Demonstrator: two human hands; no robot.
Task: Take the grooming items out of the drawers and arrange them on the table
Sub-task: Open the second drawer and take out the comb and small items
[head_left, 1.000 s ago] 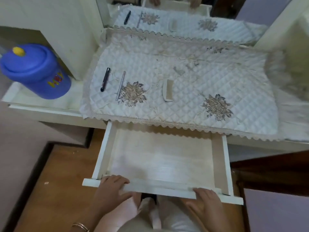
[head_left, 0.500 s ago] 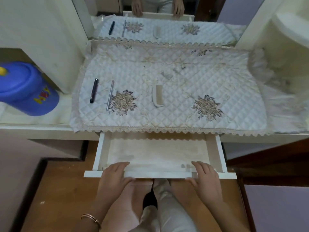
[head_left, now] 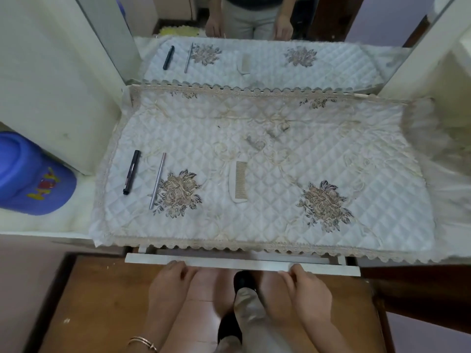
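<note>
Resting against the drawer front [head_left: 242, 262], my left hand [head_left: 170, 285] and right hand [head_left: 309, 289] look relaxed. They touch the panel and are not wrapped round it, and they hold nothing. The panel's long axis runs 9 to 3 o'clock. My hands sit either side of its middle, with only a sliver of drawer showing under the lace edge, so I judge any push should go straight toward 12 o'clock, with even pressure to keep it from skewing.

The grooming items lie out on the quilted cloth [head_left: 280, 220], all beyond the drawer. A black pen [head_left: 131, 171] and a silver stick [head_left: 158, 180] are at about 11 o'clock from my left hand, side by side but apart, their long axes running roughly 12 to 6. The comb [head_left: 239, 180] lies at 12 o'clock, about midway between my hands, spine on its 9 o'clock side. My left hand is nearer the two sticks.
</note>
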